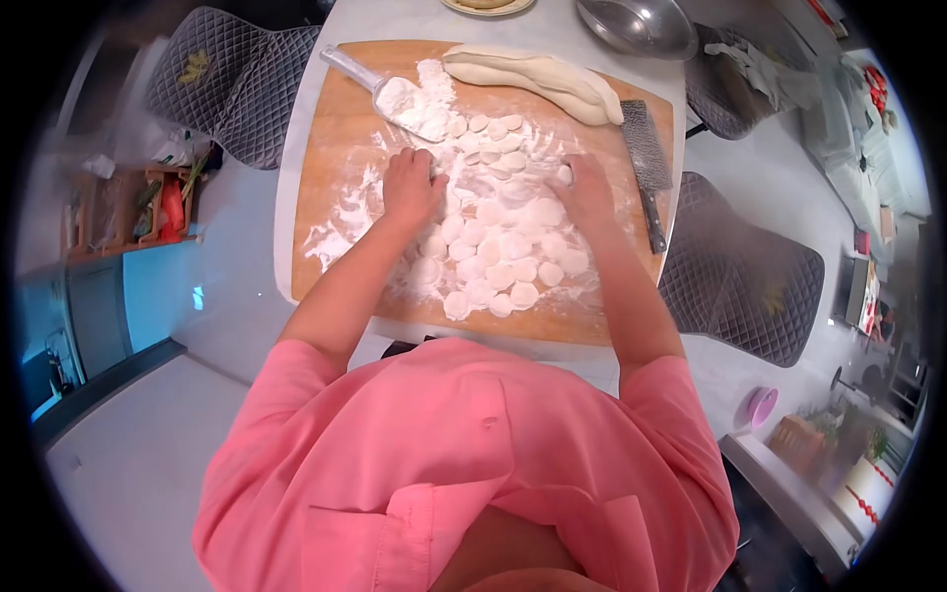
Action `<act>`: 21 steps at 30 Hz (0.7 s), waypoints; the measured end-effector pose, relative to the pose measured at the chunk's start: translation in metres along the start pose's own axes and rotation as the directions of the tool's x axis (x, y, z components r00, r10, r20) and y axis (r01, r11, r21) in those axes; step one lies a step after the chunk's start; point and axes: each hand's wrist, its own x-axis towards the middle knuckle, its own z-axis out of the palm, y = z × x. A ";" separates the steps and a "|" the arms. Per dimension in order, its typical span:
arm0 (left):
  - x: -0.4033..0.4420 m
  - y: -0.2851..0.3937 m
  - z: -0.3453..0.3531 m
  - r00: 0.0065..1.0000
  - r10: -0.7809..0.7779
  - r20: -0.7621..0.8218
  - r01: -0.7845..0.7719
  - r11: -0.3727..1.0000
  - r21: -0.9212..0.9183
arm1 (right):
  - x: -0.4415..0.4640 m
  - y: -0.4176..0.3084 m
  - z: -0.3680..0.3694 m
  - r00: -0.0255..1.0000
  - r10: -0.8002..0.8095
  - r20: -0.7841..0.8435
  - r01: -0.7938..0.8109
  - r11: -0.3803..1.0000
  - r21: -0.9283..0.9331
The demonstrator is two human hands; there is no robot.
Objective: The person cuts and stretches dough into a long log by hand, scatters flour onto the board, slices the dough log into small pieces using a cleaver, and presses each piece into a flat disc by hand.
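Observation:
On the floured wooden board, my left hand has its fingers curled down beside the loose flour; whatever lies under them is hidden. Across the board, my right hand closes its thumb and fingers around a small dough piece. Flattened dough rounds lie in a loose, partly overlapping cluster between my forearms. Smaller cut dough pieces sit farther back, between the two hands. A long, thick roll of dough stretches along the board's far edge.
A scoop rests in a flour heap at the back left. A cleaver lies along the right edge, handle toward me. Behind the board stand a metal bowl and a plate. Quilted chairs flank the table.

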 end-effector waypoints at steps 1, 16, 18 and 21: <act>0.000 -0.004 -0.001 1.000 0.028 0.000 -0.028 1.000 -0.013 | -0.001 0.001 -0.002 1.000 -0.020 0.001 0.020 1.000 -0.004; 0.026 -0.076 -0.030 0.991 -0.123 0.051 0.120 0.991 0.055 | 0.040 -0.019 0.010 0.990 -0.063 0.125 0.084 0.982 -0.170; 0.036 -0.068 -0.009 0.997 -0.076 0.022 0.073 0.991 0.112 | 0.043 -0.017 0.025 0.986 -0.117 0.119 0.146 0.950 -0.277; 0.035 -0.062 0.009 0.989 -0.147 0.008 0.142 0.970 0.197 | 0.041 -0.017 0.020 0.982 -0.117 0.150 0.147 0.966 -0.214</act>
